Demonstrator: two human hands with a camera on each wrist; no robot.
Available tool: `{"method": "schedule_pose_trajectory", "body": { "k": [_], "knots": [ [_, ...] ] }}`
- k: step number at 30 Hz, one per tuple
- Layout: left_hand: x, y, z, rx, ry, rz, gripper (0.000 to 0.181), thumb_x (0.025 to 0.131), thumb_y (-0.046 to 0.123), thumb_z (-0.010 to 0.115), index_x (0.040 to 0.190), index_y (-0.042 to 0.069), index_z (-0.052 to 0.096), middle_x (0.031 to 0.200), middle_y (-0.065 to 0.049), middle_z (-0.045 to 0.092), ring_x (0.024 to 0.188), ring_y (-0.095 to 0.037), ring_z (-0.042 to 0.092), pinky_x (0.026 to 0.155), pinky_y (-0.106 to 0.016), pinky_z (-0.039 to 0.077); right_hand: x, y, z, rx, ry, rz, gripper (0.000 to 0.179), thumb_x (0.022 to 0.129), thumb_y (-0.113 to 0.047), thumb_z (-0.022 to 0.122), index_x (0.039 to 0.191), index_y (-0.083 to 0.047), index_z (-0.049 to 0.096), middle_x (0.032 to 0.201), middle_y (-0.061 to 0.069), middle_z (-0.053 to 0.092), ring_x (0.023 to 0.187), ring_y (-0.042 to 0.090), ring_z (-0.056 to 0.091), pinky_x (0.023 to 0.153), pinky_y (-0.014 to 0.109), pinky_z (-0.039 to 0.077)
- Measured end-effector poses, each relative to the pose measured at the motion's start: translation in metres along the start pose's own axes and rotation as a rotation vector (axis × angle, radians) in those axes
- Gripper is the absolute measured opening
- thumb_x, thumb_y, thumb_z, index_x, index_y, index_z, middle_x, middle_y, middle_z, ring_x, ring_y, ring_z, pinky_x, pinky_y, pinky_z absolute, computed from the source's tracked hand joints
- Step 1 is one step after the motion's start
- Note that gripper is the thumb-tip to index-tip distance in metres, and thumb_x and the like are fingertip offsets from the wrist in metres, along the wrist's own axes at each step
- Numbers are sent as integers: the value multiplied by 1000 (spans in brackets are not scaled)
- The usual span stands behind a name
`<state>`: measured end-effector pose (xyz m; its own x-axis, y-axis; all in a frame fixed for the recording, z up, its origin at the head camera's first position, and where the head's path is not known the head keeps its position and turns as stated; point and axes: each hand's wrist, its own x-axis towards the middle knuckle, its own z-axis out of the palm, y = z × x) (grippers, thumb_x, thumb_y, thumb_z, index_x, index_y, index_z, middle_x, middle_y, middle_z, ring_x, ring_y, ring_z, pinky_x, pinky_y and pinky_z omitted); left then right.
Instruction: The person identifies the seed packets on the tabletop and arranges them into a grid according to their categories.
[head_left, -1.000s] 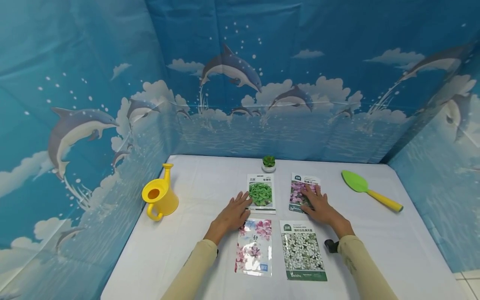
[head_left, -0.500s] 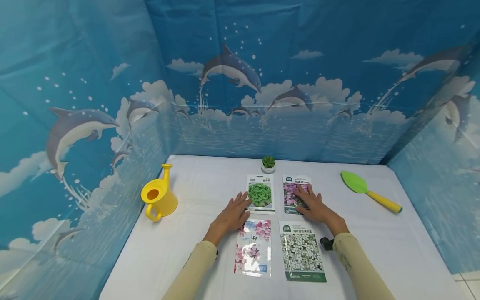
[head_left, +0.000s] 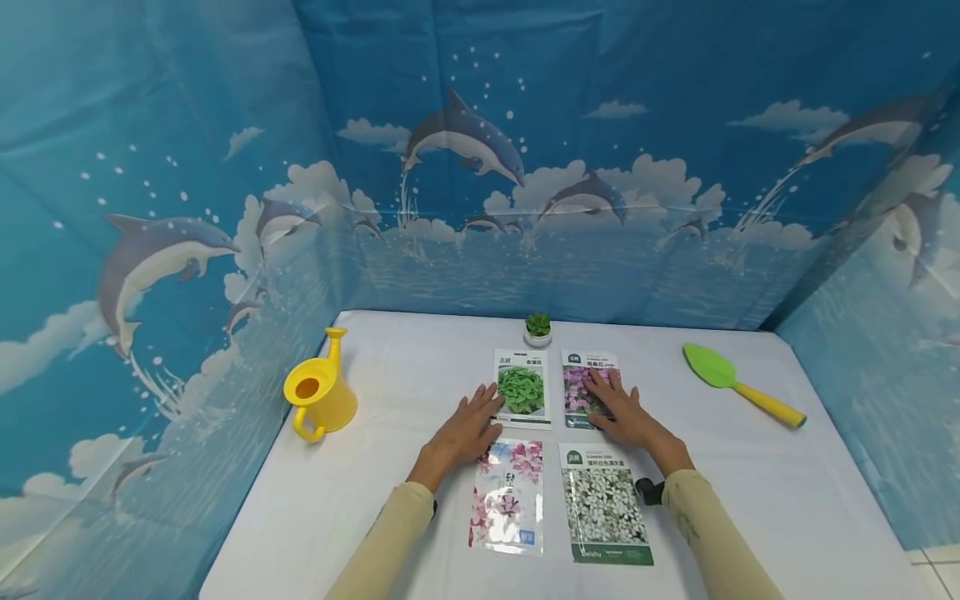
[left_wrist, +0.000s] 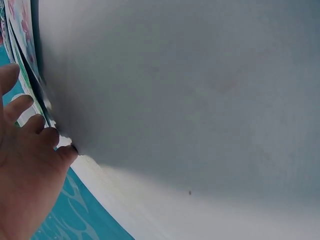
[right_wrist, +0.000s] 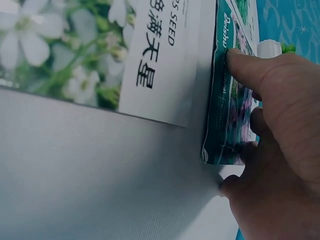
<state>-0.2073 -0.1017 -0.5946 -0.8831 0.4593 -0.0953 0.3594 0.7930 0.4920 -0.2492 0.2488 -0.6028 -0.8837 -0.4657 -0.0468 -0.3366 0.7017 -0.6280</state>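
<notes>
Four seed packets would be several: a green-leaf seed packet (head_left: 522, 388) lies at the back left, and a purple-flower seed packet (head_left: 577, 392) beside it on the right. In front lie a pink-blossom seed packet (head_left: 507, 500) and a white-flower seed packet (head_left: 606, 504). My left hand (head_left: 463, 429) rests with fingers spread at the left edge of the green-leaf packet. On the purple-flower packet my right hand (head_left: 630, 417) presses with extended fingers, covering its lower right part. In the right wrist view the thumb (right_wrist: 250, 67) touches that packet's green bottom band.
A yellow watering can (head_left: 322, 396) stands at the left of the white table (head_left: 405, 367). Behind the packets sits a small potted succulent (head_left: 537, 329). A green trowel with a yellow handle (head_left: 738, 383) lies at the right. Dolphin-printed curtains (head_left: 465, 267) surround the table.
My right hand has slid left with the purple-flower packet under its fingers, bringing it closer to the green-leaf packet. The left hand has stayed in place.
</notes>
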Motion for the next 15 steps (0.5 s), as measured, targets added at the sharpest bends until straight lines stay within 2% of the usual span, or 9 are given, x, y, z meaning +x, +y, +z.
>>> {"method": "schedule_pose_trajectory", "body": {
  "k": [4, 8, 11, 15],
  "knots": [
    [-1, 3, 1, 11, 20, -7, 61, 115, 31, 52, 169, 11, 36, 180, -10, 20, 167, -30, 14, 134, -54, 16, -6, -2, 0, 11, 33, -18, 75, 107, -20, 68, 168, 2, 29, 176, 30, 14, 161, 57, -3, 121, 82, -7],
    [-8, 15, 4, 22, 52, 42, 62, 113, 31, 58, 168, 10, 39, 179, -9, 24, 167, -29, 17, 132, -53, 23, -19, -15, 1, 18, 68, -37, 80, 105, -20, 72, 169, 0, 29, 177, 30, 14, 162, 56, 0, 124, 79, -4],
    [-17, 28, 11, 12, 43, 100, 64, 111, 35, 61, 168, 12, 40, 179, -7, 25, 166, -28, 19, 131, -50, 28, -37, -30, 8, 0, 72, -60, 85, 102, -22, 76, 169, -2, 29, 177, 28, 14, 163, 55, 3, 126, 76, 1],
    [-31, 43, 18, -56, -6, 151, 72, 109, 45, 63, 170, 16, 37, 180, -4, 23, 166, -26, 21, 127, -54, 35, -62, -53, 22, -3, 78, -99, 88, 99, -25, 80, 169, -5, 32, 177, 27, 15, 162, 55, 10, 125, 78, 8]
  ]
}}
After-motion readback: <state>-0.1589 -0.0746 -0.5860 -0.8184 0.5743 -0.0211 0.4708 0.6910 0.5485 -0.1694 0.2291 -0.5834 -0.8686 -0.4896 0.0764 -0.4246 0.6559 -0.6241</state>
